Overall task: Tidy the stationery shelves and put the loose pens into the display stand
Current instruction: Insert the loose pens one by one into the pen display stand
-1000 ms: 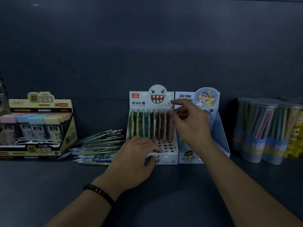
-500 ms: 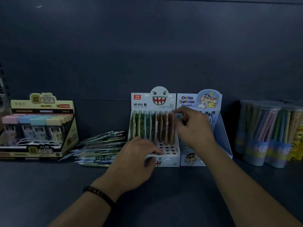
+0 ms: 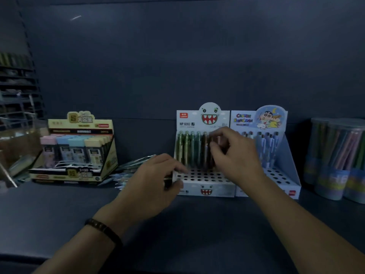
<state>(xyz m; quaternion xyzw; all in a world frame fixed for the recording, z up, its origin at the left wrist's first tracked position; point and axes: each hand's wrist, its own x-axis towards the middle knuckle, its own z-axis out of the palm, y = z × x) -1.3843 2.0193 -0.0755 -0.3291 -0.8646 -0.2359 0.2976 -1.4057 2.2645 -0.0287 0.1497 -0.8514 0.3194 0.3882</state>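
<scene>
Scene: A person stands at a dim shop shelf (image 3: 197, 238), both bare forearms reaching in from the bottom of the frame.
Display stand: The white monster-face display stand (image 3: 205, 191) sits at centre frame on the shelf. Upright pens (image 3: 189, 151) fill its rear row, green on the left and brown on the right, with rows of holes showing in front.
Left hand: The left hand (image 3: 156, 182), a dark bracelet (image 3: 102, 230) at its wrist, grips the stand's lower-left corner. The thumb is on the front panel and the forefinger is curled over the perforated top.
Right hand: The right hand (image 3: 237, 155) hovers at the brown pens, just right of centre, fingers bunched narrow near their upper ends. Blur hides whether it pinches one.
Loose pens: A heap of loose pens (image 3: 132, 165) lies flat on the shelf just left of the stand, partly behind the left hand.
Neighbours: A blue cartoon stand (image 3: 290, 171) touches the display stand's right side. A yellow carton (image 3: 79, 123) of pastel packs stands at the left of the frame, and clear tubs (image 3: 335, 159) of pencils stand at the right edge.
</scene>
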